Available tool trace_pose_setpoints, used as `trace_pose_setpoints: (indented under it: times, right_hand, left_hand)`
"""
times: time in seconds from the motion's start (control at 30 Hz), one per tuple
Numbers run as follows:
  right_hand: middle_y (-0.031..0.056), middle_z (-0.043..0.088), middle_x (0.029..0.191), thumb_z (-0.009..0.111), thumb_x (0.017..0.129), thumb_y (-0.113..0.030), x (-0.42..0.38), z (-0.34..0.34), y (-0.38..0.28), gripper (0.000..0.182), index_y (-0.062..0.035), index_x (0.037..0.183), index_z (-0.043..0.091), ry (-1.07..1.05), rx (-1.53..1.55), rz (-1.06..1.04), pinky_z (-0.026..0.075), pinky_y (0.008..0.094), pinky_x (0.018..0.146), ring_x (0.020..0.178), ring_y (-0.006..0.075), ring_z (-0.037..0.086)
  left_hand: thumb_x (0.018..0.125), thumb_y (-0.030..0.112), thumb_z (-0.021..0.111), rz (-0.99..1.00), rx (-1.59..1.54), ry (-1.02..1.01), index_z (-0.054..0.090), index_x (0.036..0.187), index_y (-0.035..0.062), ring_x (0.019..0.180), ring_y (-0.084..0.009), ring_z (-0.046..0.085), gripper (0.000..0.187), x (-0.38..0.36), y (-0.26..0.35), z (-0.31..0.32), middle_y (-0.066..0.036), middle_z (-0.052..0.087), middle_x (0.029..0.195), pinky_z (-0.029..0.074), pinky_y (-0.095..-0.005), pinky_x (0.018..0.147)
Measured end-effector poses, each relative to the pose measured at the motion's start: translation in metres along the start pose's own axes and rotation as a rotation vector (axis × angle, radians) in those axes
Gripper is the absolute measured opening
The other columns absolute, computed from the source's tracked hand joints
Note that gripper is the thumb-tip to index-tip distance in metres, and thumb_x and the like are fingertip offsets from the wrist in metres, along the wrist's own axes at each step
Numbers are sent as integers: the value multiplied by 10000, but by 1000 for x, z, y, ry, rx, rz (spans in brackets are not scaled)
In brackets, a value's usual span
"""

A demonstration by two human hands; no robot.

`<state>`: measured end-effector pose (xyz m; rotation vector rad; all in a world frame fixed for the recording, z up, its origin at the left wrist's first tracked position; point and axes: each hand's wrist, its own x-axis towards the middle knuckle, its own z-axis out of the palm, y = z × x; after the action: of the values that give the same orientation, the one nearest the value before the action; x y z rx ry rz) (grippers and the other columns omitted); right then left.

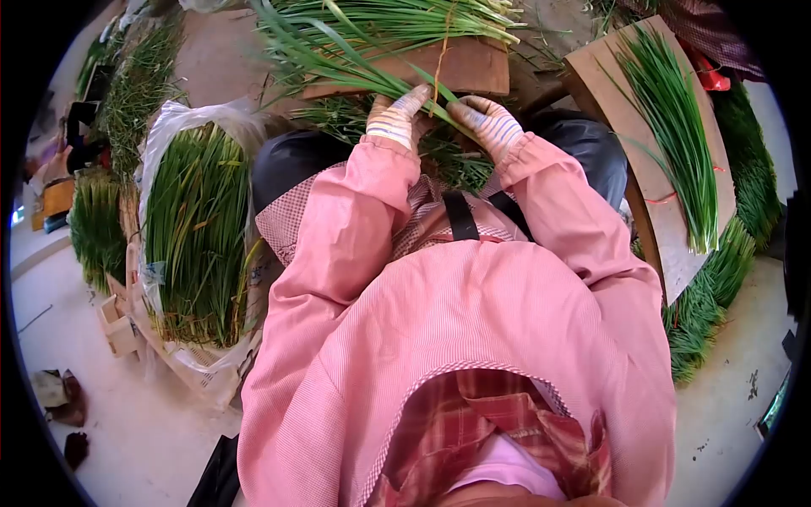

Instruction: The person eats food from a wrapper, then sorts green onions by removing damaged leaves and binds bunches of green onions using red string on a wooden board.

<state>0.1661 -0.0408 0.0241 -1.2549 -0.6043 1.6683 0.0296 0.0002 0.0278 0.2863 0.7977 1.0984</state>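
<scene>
Both my hands wear striped gloves and hold a few long green stalks (384,80) over my lap. My left hand (399,114) has its fingers closed round the stalks. My right hand (486,121) pinches them nearer their pale lower ends. Just beyond, a larger bunch of green stalks (380,25) lies on a brown wooden board (490,72), its pale ends toward the right. A thin brown tie (443,55) runs across that bunch and down between my hands. Loose green trimmings (452,160) lie below my hands.
At left, a plastic-lined basket (152,169) holds upright green stalks (198,237). At right, a tied green bunch (676,127) rests on a slanted board (591,68). More green bundles (697,329) stand beside it. Part of another person's checked clothing (701,29) shows at top right.
</scene>
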Motion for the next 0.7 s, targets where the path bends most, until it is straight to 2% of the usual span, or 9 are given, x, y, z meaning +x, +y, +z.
trace_pose_setpoints:
  times: [0.13, 0.2, 0.23, 0.3, 0.37, 0.5, 0.57, 0.63, 0.7]
  right_hand:
    - [-3, 593, 752, 640, 768, -215, 23, -8, 15, 245, -46, 939, 593, 18, -68, -80, 431, 216, 545, 632, 81, 540]
    - [32, 601, 754, 617, 773, -219, 36, -27, 24, 269, -22, 954, 588, 74, -664, -173, 440, 242, 615, 684, 98, 545]
    - [101, 612, 774, 597, 762, -270, 34, -34, 14, 331, -7, 961, 582, 46, -1112, -114, 438, 289, 689, 752, 169, 574]
    - [168, 604, 866, 596, 740, -336, 18, -46, 1, 420, -10, 1003, 561, -100, -1432, 64, 434, 324, 746, 841, 251, 578]
    - [192, 584, 961, 590, 736, -370, 8, -54, -9, 483, -16, 1059, 529, -39, -1600, 115, 422, 338, 791, 919, 305, 551]
    - [95, 583, 950, 631, 748, -255, 5, -52, -23, 437, -30, 1100, 503, -70, -780, -248, 411, 282, 811, 910, 176, 541]
    - [112, 563, 1007, 676, 704, -290, -3, -29, -35, 522, -40, 1119, 483, -105, -463, -276, 397, 290, 832, 957, 178, 509]
    - [102, 493, 1117, 668, 719, -264, -4, -14, -37, 608, -57, 1218, 390, -200, -532, -423, 345, 306, 910, 1078, 196, 428]
    - [90, 447, 1178, 628, 764, -171, -1, -4, -34, 567, -95, 1257, 358, -375, -411, -356, 366, 273, 886, 1043, 159, 446]
  left_hand:
    - [710, 8, 646, 33, 252, 37, 519, 966, 115, 880, -254, 568, 305, 2, 20, -12, -73, 585, 893, 480, -438, 702]
    - [715, 27, 644, 96, 261, 71, 516, 972, 141, 875, -240, 568, 309, 2, 40, -12, -56, 580, 906, 476, -437, 709]
    - [723, 30, 633, 124, 284, 87, 512, 974, 148, 874, -239, 567, 303, 2, 54, -11, -52, 578, 910, 476, -437, 710]
    - [726, -9, 566, 150, 264, -131, 462, 1102, 113, 883, -260, 561, 408, 2, 81, -17, -93, 565, 948, 472, -454, 739]
    - [703, -26, 558, 118, 263, -297, 429, 1150, 64, 895, -288, 560, 473, 3, 99, -15, -144, 548, 989, 467, -491, 762]
    - [683, -38, 561, -30, 238, -407, 422, 1147, 32, 907, -314, 557, 489, 15, 98, -12, -176, 532, 1023, 479, -504, 757]
    - [671, -40, 573, -72, 226, -444, 422, 1147, 31, 906, -320, 559, 505, 22, 81, -7, -180, 533, 1025, 506, -475, 732]
    - [672, -33, 596, -81, 257, -401, 437, 1134, 32, 889, -307, 565, 493, 15, 67, 1, -175, 543, 1007, 523, -454, 715]
    - [689, -15, 609, -70, 333, -319, 470, 1093, 33, 875, -286, 571, 430, 13, 56, -4, -159, 553, 993, 530, -439, 705]
